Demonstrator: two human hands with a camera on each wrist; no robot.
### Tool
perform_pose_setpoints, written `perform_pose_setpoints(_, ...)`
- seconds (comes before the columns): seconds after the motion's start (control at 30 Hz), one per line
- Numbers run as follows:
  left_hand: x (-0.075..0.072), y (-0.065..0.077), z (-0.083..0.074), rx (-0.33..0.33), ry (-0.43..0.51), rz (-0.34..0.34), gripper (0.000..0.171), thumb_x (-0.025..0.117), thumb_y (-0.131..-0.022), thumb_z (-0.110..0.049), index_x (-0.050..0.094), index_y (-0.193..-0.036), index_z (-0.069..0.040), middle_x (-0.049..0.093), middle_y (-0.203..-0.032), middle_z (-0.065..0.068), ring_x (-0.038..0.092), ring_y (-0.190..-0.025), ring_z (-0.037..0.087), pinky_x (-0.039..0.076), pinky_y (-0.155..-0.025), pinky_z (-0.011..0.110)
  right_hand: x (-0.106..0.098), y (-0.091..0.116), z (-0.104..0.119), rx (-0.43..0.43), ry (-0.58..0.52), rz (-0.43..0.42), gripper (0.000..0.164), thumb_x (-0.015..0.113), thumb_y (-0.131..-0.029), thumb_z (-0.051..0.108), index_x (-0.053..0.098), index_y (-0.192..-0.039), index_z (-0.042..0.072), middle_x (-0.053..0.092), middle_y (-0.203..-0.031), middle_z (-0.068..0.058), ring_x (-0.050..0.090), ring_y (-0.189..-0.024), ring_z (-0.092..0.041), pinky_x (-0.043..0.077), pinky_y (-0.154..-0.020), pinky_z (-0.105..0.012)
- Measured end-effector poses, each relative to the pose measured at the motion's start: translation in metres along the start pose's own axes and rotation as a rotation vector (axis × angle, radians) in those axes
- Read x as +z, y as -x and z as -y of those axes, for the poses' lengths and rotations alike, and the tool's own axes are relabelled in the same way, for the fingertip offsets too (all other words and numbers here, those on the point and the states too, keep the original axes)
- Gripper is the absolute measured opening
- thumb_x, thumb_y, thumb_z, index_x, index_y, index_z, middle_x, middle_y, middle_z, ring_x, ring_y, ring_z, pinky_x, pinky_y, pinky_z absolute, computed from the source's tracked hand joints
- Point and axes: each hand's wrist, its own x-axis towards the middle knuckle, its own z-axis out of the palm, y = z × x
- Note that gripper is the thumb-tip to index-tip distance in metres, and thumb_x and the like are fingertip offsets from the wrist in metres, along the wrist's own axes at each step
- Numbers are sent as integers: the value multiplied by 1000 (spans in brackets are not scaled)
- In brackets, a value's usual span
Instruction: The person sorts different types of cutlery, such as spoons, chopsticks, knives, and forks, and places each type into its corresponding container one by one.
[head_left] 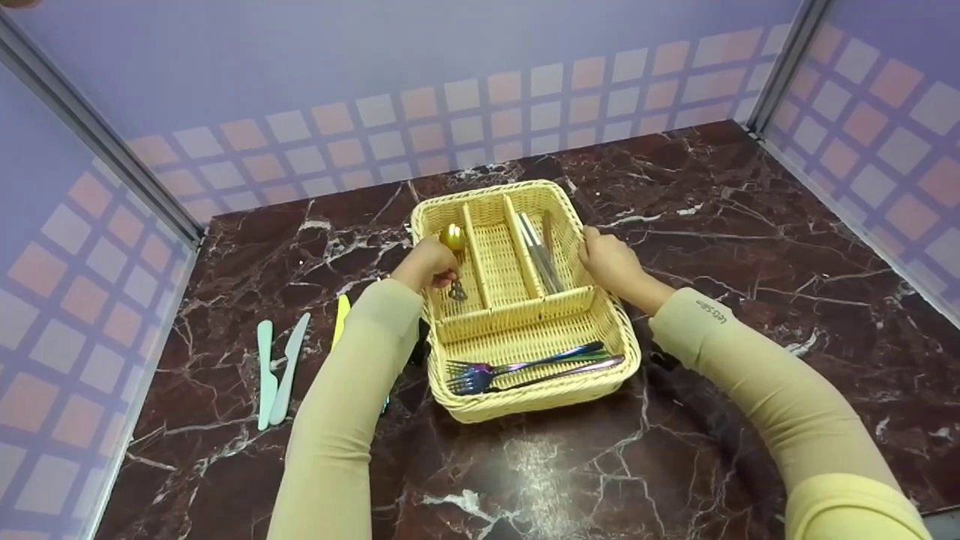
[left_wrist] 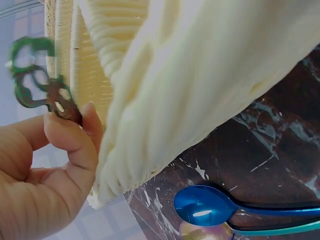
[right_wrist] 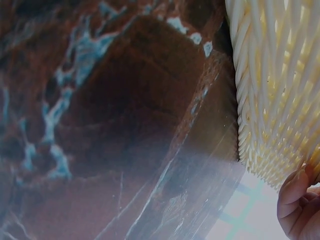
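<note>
In the head view, a tan wicker cutlery basket [head_left: 480, 414] sits mid-table with several compartments. My left hand [head_left: 429, 262] is over its back left compartment, pinching a gold spoon [head_left: 452, 237] between thumb and fingers. The spoon's bowl shows beyond the hand, and its openwork handle end [left_wrist: 37, 82] stands out past the fingertips in the left wrist view. My right hand [head_left: 613, 262] grips the basket's right rim. Its curled fingers [right_wrist: 295, 192] lie against the weave in the right wrist view. Two iridescent forks [head_left: 517, 369] lie in the front compartment.
Silver cutlery [head_left: 540, 259] lies in the back right compartment. Left of the basket are two mint-green knives [head_left: 285, 375] and a yellow handle-like piece [head_left: 343, 315], partly behind my left sleeve. A blue spoon [left_wrist: 205, 205] lies beside the basket. Patterned panels [head_left: 465, 90] enclose the marble-look table.
</note>
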Motion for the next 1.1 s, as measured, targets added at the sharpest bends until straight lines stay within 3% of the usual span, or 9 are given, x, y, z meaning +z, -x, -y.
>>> perform_pose_setpoints(0.13,5,11,-7,39,-58,17,27,53,-72,13,44,-58,-8,47,-49,3,49,-41,13,46,-40,26,0,-1,-1,-3,-10,-4,38,35,-97,18,45,-123,-7,60,-98,-33,60,-85,-47,47,-68,-57)
perform_pose_setpoints(0.2,8,53,-23,51,-149,-2,26,54,-72,13,47,-58,-7,48,-56,3,48,-44,12,46,-45,23,0,-1,0,-5,-15,-6,38,35,-96,18,45,-123,-7,60,-98,-33,60,-85,-46,47,-68,-57)
perform_pose_setpoints(0.33,8,86,-35,88,-363,18,17,57,-69,14,53,-64,-2,51,-62,4,50,-46,13,50,-48,23,0,0,0,-4,-20,-3,36,35,-96,18,46,-121,-7,60,-96,-33,60,-84,-47,47,-67,-57)
perform_pose_setpoints(0.4,7,82,-34,122,-482,51,19,57,-67,15,52,-63,-2,48,-61,5,47,-46,14,47,-46,23,-1,0,1,-1,-18,0,35,35,-96,18,47,-119,-6,60,-95,-33,60,-84,-47,47,-67,-57)
perform_pose_setpoints(0.47,4,78,-32,169,-516,89,21,55,-65,17,48,-58,-2,44,-58,5,46,-45,15,47,-44,24,-1,0,1,2,-16,8,35,35,-97,18,47,-119,-6,60,-94,-32,60,-83,-46,47,-66,-57)
perform_pose_setpoints(0.6,-3,127,-49,212,-525,74,23,52,-68,16,42,-60,-3,37,-61,5,39,-46,10,45,-48,20,-2,0,2,0,-13,10,36,35,-97,18,46,-120,-6,61,-94,-31,60,-82,-45,47,-66,-57)
perform_pose_setpoints(0.73,-20,173,-66,238,-442,79,23,51,-75,13,61,-95,7,56,-83,13,42,-48,6,46,-52,17,-2,0,1,-8,-9,4,35,35,-97,18,47,-118,-7,60,-94,-32,60,-83,-47,46,-67,-57)
perform_pose_setpoints(0.87,-43,186,-66,249,-347,62,45,50,-80,8,50,-125,8,60,-102,18,52,-53,6,52,-57,20,-2,1,1,-9,-7,15,35,34,-96,18,46,-118,-7,59,-95,-33,59,-84,-47,46,-67,-58)
perform_pose_setpoints(1.1,-78,179,-24,110,-439,33,7,52,-80,4,59,-82,5,57,-63,7,54,-48,14,48,-46,25,-2,0,1,10,4,24,40,34,-96,18,43,-124,-8,59,-100,-33,60,-86,-47,47,-70,-57)
